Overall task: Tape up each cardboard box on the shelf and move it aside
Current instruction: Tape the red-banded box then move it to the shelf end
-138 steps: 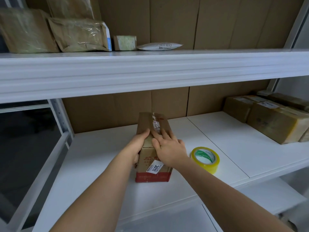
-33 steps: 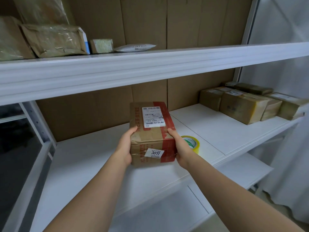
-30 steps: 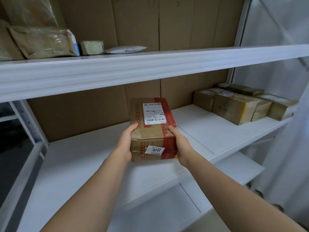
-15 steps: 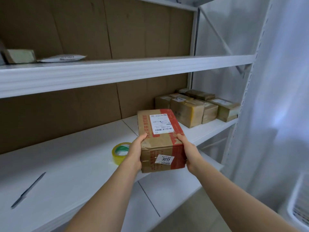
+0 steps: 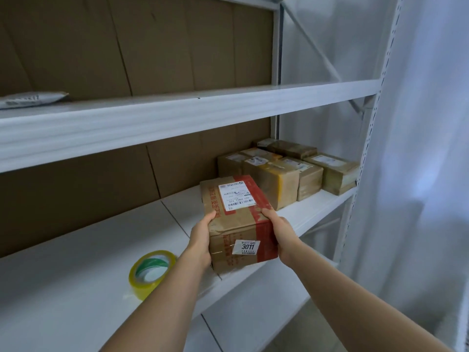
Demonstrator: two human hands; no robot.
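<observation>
The left hand (image 5: pixel 200 243) and right hand (image 5: pixel 283 238) each have a grip on opposite sides of the cardboard box (image 5: pixel 237 219), fingers curled around its edges. The box seems to hover just above the white shelf (image 5: pixel 76 262), between the tape roll (image 5: pixel 151 273) and the stacked boxes (image 5: pixel 286 171).

I've lifted the cardboard box (image 5: pixel 236 219) off the shelf (image 5: pixel 76 288), gripped between my left hand (image 5: pixel 200 241) and right hand (image 5: pixel 281 237), carrying it right past the tape roll (image 5: pixel 149 273) toward the stacked boxes (image 5: pixel 286 168).
</observation>
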